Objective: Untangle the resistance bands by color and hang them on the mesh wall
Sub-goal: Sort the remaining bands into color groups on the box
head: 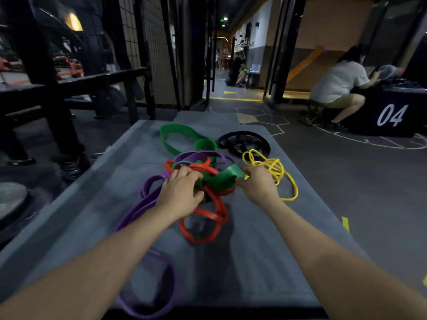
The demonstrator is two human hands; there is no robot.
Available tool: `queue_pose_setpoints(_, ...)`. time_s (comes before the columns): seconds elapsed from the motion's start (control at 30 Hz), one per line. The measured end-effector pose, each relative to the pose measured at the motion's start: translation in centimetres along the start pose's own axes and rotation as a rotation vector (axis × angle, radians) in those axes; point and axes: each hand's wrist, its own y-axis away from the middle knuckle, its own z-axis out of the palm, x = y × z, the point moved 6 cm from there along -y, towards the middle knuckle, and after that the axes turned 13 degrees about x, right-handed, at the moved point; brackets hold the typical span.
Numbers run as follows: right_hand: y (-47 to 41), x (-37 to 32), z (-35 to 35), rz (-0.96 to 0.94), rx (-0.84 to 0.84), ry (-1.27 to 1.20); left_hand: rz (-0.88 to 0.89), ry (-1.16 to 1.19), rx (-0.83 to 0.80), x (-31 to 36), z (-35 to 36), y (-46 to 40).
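A tangle of resistance bands lies on a grey mat [265, 250]. Red bands [209, 213], purple bands [147, 199] and a wide green band [224, 179] knot together in the middle. My left hand [182, 192] presses into the knot, its fingers curled over the red and green bands. My right hand [258, 183] pinches the green band's edge, next to thin yellow bands [275, 167]. A second green band [178, 135] and black bands [245, 142] lie apart at the far end. The black mesh wall [147, 42] stands at the back left.
A black metal rack [46, 88] and weight plates [13, 199] stand on the left. A person sits on a stool at a black box marked 04 [390, 114] at the right. Another person crouches in the corridor [235, 70] ahead.
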Motion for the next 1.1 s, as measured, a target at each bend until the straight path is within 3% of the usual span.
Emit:
queue_pose_setpoints(0.27, 7.1, -5.7, 3.7, 0.055, 0.002, -0.214, -0.189, -0.043, 0.061, -6.1, -2.1, 4.8)
queue_pose_setpoints(0.37, 9.0, -7.2, 5.2, -0.040, -0.095, -0.175, -0.235, -0.064, 0.032, -8.3, -1.6, 6.0)
queue_pose_setpoints(0.5, 8.3, -8.8, 5.6, -0.099, -0.103, -0.180, -0.313, -0.065, 0.007, -10.7, -1.6, 6.3)
queue_pose_setpoints(0.67, 7.5, -9.1, 6.9, -0.140, -0.202, -0.114, -0.379, 0.014, -0.118, -12.9, -0.5, 7.0)
queue_pose_setpoints(0.73, 7.1, -8.9, 7.3, -0.121, -0.202, -0.120, -0.383, 0.112, -0.074, -13.1, -0.9, 7.0)
queue_pose_setpoints(0.9, 5.9, -9.9, 6.5, -0.113, -0.030, -0.138, -0.478, 0.314, 0.251, -14.4, -3.0, 5.9)
queue_pose_setpoints(1.0, 5.4, -9.9, 6.0, -0.084, 0.024, -0.153, -0.551, 0.393, 0.361, -15.4, -3.8, 5.4)
queue_pose_setpoints(1.1, 5.0, -9.7, 5.7, -0.075, 0.085, -0.138, -0.456, 0.354, 0.442, -14.7, -5.2, 4.0)
